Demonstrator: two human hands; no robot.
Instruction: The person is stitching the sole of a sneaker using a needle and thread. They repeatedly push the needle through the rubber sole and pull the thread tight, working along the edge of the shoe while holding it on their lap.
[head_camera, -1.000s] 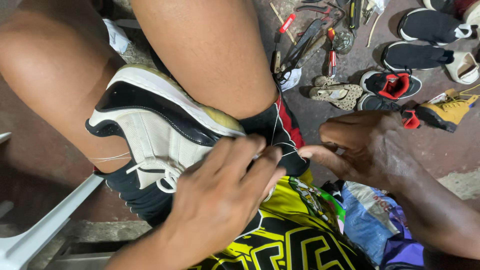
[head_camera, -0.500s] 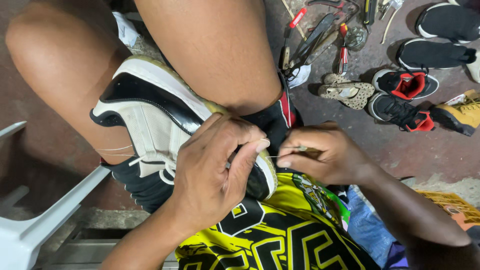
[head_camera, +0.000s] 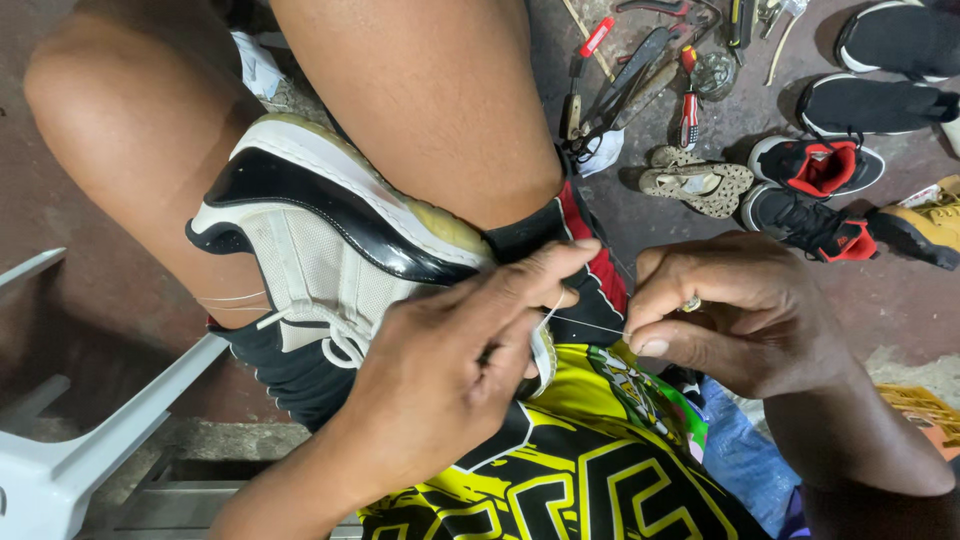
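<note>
The white and black sneaker (head_camera: 330, 235) lies wedged sole-up between the person's bare thighs, which clamp it so that both hands are free; its heel end sits under the fingers of the left hand (head_camera: 450, 385). That hand is curled shut over the shoe's rear edge, fingertips pressed to the sole rim, seemingly to keep the seam steady against the pull of the thread. Just beyond those fingertips, to the right, a thin pale thread (head_camera: 590, 325) runs taut from the shoe to the right hand (head_camera: 735, 305), whose thumb and forefinger pinch closed on the thread's end and on a small metal piece, perhaps a needle or ring; I cannot tell which. Beneath both hands lies the yellow and black shirt (head_camera: 560, 480). Well past the right fingers, on the floor, sit a pile of hand tools (head_camera: 640, 85), a pair of sandals (head_camera: 700, 180) and black and red shoes (head_camera: 815, 185). Compared with half a second ago, the right hand has drawn away from the left, stretching the thread, and the left fingers have reached further across the heel.
</note>
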